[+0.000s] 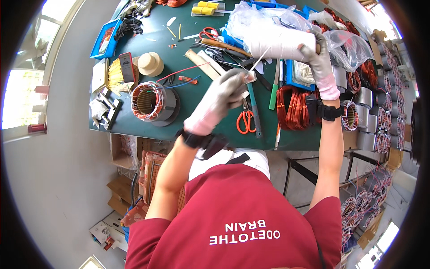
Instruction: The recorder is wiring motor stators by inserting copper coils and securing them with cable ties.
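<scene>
1. Reference: I take the orange-handled scissors (245, 122) on the green table (215, 140) as the landmark for all places.
2. Right hand (320, 58): I read it beyond and to the right of the scissors. The gloved fingers and thumb wrap around the right end of the white spool (275, 42).
3. White spool: it lies on its side in the grip, beyond the scissors and a little to their right. Its body extends leftward from the right hand, toward clear plastic bags (251, 20).
4. Left hand (224, 92): I read it just beyond the scissors and to their left. The gloved fingers are curled together and pinch the white cord (261, 58); blur hides the exact fingertip contact.
5. White cord: it spans, straight and slanting, from the spool to the left hand's fingertips, beyond the scissors. The spool itself is beyond and to the right of the left hand, apart from it.
6. Left of the scissors: I identify a wound stator (147, 102) in a grey housing, with a red lead and a blue lead. Farther beyond are a beige stepped disc (150, 64) and a phone (127, 67).
7. Right of the scissors: I identify a teal-handled tool (254, 110) just beside them, then a green-handled tool (273, 96) and copper coils (293, 110).
8. Beyond the coils, right of the scissors: a blue tray (290, 80) contains white pieces.
</scene>
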Demonstrator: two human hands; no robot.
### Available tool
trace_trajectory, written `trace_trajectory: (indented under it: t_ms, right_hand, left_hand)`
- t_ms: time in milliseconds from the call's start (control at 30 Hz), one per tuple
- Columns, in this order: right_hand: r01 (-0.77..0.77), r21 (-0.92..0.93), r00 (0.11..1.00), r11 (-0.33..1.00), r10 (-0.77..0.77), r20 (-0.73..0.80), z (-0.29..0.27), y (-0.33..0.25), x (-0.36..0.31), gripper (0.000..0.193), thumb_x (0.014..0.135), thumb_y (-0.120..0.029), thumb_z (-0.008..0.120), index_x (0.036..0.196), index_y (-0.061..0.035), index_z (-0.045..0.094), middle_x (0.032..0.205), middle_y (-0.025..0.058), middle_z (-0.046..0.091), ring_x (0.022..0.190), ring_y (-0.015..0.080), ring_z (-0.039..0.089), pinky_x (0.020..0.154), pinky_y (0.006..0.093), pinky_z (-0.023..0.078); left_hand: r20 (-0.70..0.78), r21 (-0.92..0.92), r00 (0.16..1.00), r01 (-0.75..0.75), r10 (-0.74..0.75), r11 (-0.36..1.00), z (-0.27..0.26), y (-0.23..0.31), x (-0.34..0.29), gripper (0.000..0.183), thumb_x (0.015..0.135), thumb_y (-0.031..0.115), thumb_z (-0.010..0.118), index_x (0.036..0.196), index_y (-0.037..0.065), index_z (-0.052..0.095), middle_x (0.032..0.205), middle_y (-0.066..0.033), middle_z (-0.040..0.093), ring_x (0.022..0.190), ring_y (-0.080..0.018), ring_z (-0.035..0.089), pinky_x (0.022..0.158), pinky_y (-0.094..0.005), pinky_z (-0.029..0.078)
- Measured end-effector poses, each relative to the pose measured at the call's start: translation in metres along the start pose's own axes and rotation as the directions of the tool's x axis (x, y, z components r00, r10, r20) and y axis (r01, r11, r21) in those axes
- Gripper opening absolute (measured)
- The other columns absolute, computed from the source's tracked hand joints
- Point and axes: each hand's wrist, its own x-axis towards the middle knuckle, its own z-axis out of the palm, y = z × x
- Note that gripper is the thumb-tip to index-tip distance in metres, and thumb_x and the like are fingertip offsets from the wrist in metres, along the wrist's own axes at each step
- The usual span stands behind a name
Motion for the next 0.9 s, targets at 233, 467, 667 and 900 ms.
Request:
trace_trajectory:
  t_ms: [233, 467, 667, 900]
  right_hand:
    - [0.054, -0.832, 0.996, 0.552, 0.028, 0.083, 0.008, 0.082, -0.004, 0.064, 0.065, -0.028, 0.075, 0.121, -0.0153, 0.046, 0.106, 0.0218, 0.056, 0.099, 0.0375, 0.056, 0.084, 0.0438, 0.046]
    - [0.168, -0.920, 0.925, 0.355, 0.267, 0.272, 0.015, 0.144, 0.032, 0.056, 0.072, -0.031, 0.062, 0.123, -0.0175, 0.044, 0.103, 0.0233, 0.058, 0.097, 0.0401, 0.057, 0.083, 0.0473, 0.047]
    - [0.254, -0.907, 0.918, 0.337, 0.212, 0.335, 0.001, 0.149, 0.045, 0.068, 0.063, -0.026, 0.072, 0.123, -0.0155, 0.044, 0.098, 0.0190, 0.056, 0.093, 0.0358, 0.057, 0.079, 0.0443, 0.047]
    - [0.258, -0.867, 0.938, 0.427, 0.105, 0.331, -0.017, 0.169, 0.051, 0.069, 0.065, -0.020, 0.074, 0.125, -0.0112, 0.040, 0.097, 0.0234, 0.059, 0.091, 0.0420, 0.056, 0.082, 0.0464, 0.045]
  left_hand:
    - [-0.282, 0.610, 0.956, 0.239, -0.074, 0.755, -0.011, 0.052, -0.113, 0.024, 0.088, 0.022, 0.049, 0.089, 0.001, 0.059, 0.079, 0.0029, 0.051, 0.072, -0.0052, 0.041, 0.066, -0.0202, 0.035]
    - [-0.465, 0.348, 0.865, 0.374, -0.188, 0.860, -0.047, 0.062, -0.198, 0.021, 0.085, 0.021, 0.055, 0.088, 0.000, 0.057, 0.064, 0.0069, 0.043, 0.053, 0.0007, 0.035, 0.046, -0.0153, 0.028]
    - [-0.597, 0.236, 0.769, 0.439, -0.226, 0.867, -0.051, 0.072, -0.248, 0.022, 0.081, 0.016, 0.060, 0.094, -0.001, 0.056, 0.075, 0.0029, 0.052, 0.055, -0.0012, 0.040, 0.046, -0.0162, 0.029]
    - [-0.735, 0.261, 0.675, 0.190, 0.067, 0.946, -0.040, 0.121, -0.358, 0.022, 0.085, 0.021, 0.059, 0.083, 0.000, 0.053, 0.057, 0.0055, 0.038, 0.045, -0.0016, 0.028, 0.041, -0.0197, 0.021]
